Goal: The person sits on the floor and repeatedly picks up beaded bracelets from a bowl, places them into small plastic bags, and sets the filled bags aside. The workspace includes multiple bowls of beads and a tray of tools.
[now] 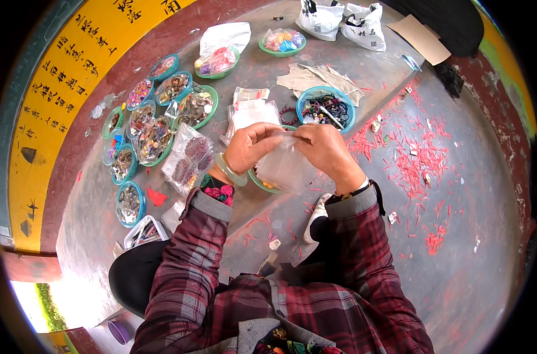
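A small clear plastic bag (293, 168) hangs between my two hands, pinched along its top edge. My left hand (250, 147), with a pale bangle at the wrist, is closed on the bag's left side. The fingertips of my right hand (329, 152) are closed on its upper right part. Under the bag a green bowl (267, 187) shows only in part, and most of its contents are hidden. Just beyond my left hand lies a stack of white and clear packets (253, 115). A blue bowl (351, 118) of dark cords and bands stands past my right hand.
Several bowls of beads and trinkets (156, 138) cluster at the left, beside a bag of dark red beads (188, 156). A white tray (162, 229) of pens sits nearer. White shopping bags (363, 26) stand at the back. Red paper scraps (419, 162) litter the lower floor beyond a step edge.
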`<state>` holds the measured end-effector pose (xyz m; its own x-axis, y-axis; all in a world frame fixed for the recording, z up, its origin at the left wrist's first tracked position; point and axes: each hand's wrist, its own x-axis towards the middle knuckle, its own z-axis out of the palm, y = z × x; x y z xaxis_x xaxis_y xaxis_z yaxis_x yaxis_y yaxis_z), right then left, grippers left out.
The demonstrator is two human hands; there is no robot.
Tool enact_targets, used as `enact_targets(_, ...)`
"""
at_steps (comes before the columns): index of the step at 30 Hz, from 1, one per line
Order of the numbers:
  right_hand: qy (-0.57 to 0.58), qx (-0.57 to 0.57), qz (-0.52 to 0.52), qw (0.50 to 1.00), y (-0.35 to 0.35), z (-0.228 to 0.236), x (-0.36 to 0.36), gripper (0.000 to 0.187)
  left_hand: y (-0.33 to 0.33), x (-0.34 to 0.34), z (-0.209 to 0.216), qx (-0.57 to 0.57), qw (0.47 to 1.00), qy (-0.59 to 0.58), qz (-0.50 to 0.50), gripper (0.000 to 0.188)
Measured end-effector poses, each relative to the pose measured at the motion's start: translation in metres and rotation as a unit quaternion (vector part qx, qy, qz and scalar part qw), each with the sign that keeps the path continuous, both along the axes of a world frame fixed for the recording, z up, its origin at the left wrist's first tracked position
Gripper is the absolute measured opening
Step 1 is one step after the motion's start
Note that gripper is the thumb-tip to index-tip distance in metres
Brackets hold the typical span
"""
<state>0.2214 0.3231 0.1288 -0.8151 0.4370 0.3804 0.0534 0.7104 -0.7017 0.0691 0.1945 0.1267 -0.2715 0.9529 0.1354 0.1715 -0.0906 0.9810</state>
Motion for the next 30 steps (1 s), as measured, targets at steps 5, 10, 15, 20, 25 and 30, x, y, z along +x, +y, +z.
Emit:
enact_targets(5,0.022,0.017,-0.013,1.0,0.0,-0.003,-0.001,0.017,0.002,0.011,0.003,-0.028,0.995,0.093,0.006,0.028)
enact_targets(10,0.026,-0.056,-0.052,0.997,-0.004,0.003,-0.003,0.019,0.008,0.017,-0.005,-0.016,0.994,0.076,0.079,0.022)
enact_targets(15,-0.022,-0.048,-0.042,0.998,0.005,-0.003,0.002,0.016,0.008,0.017,0.0,-0.023,0.997,0.039,0.061,0.019)
enact_targets(20,-0.096,-0.037,-0.062,0.993,0.009,0.002,0.011,0.012,0.003,0.006,-0.001,-0.06,0.994,0.04,0.076,0.017)
enact_targets(25,-0.016,0.01,-0.057,0.998,0.023,-0.015,0.011,0.015,0.0,-0.003,0.008,-0.068,0.99,-0.08,0.099,0.013)
enact_targets(30,-0.035,-0.148,-0.047,0.987,0.02,0.002,0.016,0.015,-0.007,-0.026,0.003,-0.042,0.983,-0.167,0.066,0.011)
